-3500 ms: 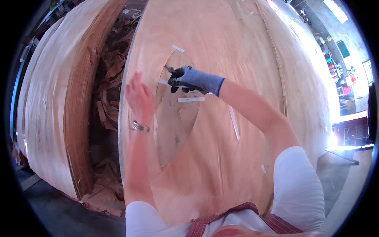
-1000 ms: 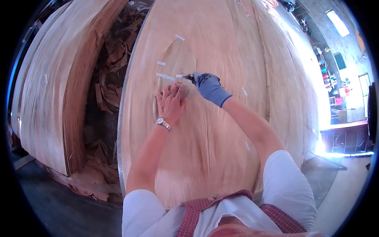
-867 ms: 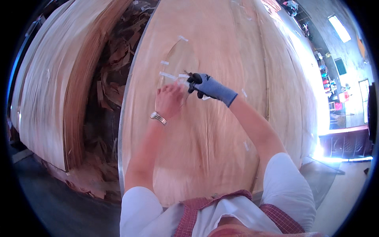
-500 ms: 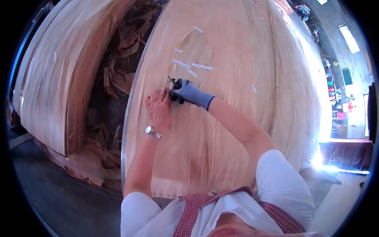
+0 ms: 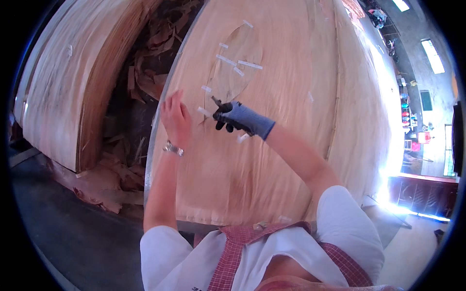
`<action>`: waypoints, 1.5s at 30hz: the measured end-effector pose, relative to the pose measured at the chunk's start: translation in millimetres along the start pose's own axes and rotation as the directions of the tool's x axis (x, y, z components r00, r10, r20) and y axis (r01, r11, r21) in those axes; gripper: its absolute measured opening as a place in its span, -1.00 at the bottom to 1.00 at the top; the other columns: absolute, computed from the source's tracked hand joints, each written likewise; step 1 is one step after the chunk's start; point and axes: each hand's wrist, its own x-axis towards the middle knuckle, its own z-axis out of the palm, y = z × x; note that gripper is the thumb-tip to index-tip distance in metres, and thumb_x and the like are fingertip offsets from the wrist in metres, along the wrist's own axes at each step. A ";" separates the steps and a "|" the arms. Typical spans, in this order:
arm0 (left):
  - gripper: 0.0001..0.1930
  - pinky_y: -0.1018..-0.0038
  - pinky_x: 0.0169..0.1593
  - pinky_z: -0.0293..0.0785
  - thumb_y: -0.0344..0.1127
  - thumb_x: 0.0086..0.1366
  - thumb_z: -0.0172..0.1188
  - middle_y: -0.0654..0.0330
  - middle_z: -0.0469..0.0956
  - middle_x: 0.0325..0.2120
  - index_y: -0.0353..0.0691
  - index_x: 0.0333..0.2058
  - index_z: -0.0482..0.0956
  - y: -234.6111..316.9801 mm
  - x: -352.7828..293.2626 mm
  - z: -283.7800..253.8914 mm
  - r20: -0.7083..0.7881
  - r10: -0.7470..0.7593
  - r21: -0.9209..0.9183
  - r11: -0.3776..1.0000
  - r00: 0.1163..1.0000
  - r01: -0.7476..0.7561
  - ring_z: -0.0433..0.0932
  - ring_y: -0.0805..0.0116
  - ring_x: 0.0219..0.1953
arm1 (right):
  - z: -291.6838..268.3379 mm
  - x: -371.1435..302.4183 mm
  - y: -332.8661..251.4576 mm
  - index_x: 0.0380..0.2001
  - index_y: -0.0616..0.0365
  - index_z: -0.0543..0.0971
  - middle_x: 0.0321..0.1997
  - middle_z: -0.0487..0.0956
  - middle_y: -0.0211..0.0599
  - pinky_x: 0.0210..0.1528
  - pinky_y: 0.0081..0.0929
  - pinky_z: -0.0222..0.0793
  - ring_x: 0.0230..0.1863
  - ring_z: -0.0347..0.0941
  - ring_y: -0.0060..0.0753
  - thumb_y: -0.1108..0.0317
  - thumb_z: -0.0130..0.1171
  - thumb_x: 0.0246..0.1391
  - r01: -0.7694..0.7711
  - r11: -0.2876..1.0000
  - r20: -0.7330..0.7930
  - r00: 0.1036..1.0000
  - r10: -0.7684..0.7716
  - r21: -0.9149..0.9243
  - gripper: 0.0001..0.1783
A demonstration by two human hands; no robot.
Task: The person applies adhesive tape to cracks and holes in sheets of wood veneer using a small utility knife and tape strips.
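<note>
My left hand (image 5: pixel 175 119), bare and with a silver watch at the wrist, is raised near the left edge of a broad wood veneer sheet (image 5: pixel 272 169), its fingers stretched out. My right hand (image 5: pixel 238 119), in a blue and black glove, is closed around a short, dark knife-like tool (image 5: pixel 216 101) whose tip points up and left. Beyond the tool, a leaf-shaped patch (image 5: pixel 240 48) lies in the veneer. Small white tape strips (image 5: pixel 226 59) cross its outline, and another strip (image 5: pixel 204 111) lies between my hands.
On the left stands another veneer stack (image 5: pixel 63 97). Loose veneer scraps (image 5: pixel 150 82) fill the dark gap between the stacks. Grey floor (image 5: pixel 73 223) shows at the lower left. A dark reddish slatted object (image 5: pixel 422 194) stands at the far right, near bright light.
My left hand has lifted off the veneer and moved left, away from the tool. My right hand has shifted slightly right and down with the tool, uncovering tape strips at the patch's near end.
</note>
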 end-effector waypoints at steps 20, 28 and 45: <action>-0.39 0.00 0.31 -0.03 -0.03 0.19 0.18 0.11 0.18 0.32 0.18 0.25 0.35 30.1 -81.4 4.2 0.429 0.172 0.225 0.930 0.887 -0.290 0.13 0.00 0.33 | -9.2 -38.9 23.1 -0.25 0.20 0.52 -0.45 0.62 -0.25 -0.55 -0.52 0.36 -0.62 0.43 -0.55 0.20 0.14 0.18 -0.001 0.671 -0.286 0.905 -0.315 -0.741 -0.73; -0.34 -0.03 0.33 -0.07 -0.10 0.21 0.13 0.02 0.13 0.33 -0.01 0.30 0.24 -8.0 -93.2 -48.8 0.480 0.278 0.126 0.917 0.832 -0.379 0.06 0.00 0.36 | 99.0 -152.5 62.7 -0.16 0.13 0.54 -0.42 0.61 -0.37 -0.65 -0.72 0.11 -0.67 0.21 -0.75 0.11 0.16 0.20 0.055 0.925 -0.256 0.966 0.046 0.376 -0.68; -0.33 -0.01 0.40 -0.25 0.02 0.30 -0.05 -0.06 0.04 0.36 -0.12 0.33 0.15 -53.3 -98.8 -75.2 0.567 0.302 0.281 0.803 0.766 -0.525 -0.12 -0.12 0.42 | 324.8 -128.9 61.8 -0.21 0.07 0.53 -0.47 0.55 -0.46 -0.63 -0.74 0.10 -0.66 0.20 -0.77 0.18 0.11 0.25 0.272 0.723 -0.551 0.815 0.178 0.635 -0.80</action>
